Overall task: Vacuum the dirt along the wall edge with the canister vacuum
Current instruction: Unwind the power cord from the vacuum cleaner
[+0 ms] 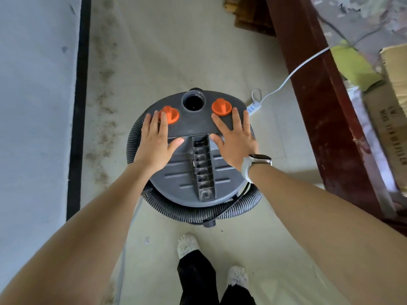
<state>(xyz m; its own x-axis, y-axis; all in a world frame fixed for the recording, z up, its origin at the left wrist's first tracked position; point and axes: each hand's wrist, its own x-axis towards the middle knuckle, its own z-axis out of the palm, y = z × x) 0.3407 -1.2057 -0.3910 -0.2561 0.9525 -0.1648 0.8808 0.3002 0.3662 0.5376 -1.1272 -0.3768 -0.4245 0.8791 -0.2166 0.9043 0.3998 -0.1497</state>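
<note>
The canister vacuum [193, 150] stands mid-floor, its ribbed hose [204, 214] looped round its base. Open floor lies between it and the dirt [105, 106] by the wall [33, 106]. On the right, a red-brown beam [319, 95] and a white cable [293, 73] hem the passage.

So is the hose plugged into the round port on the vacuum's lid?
No. The port gapes empty; the hose lies coiled around the canister.

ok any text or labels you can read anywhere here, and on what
Cardboard box at the right edge: dark printed characters run along its side, too blurred and tilted to read.
Canister vacuum lid, orange knobs, power strip, watch: no readable text.
</note>
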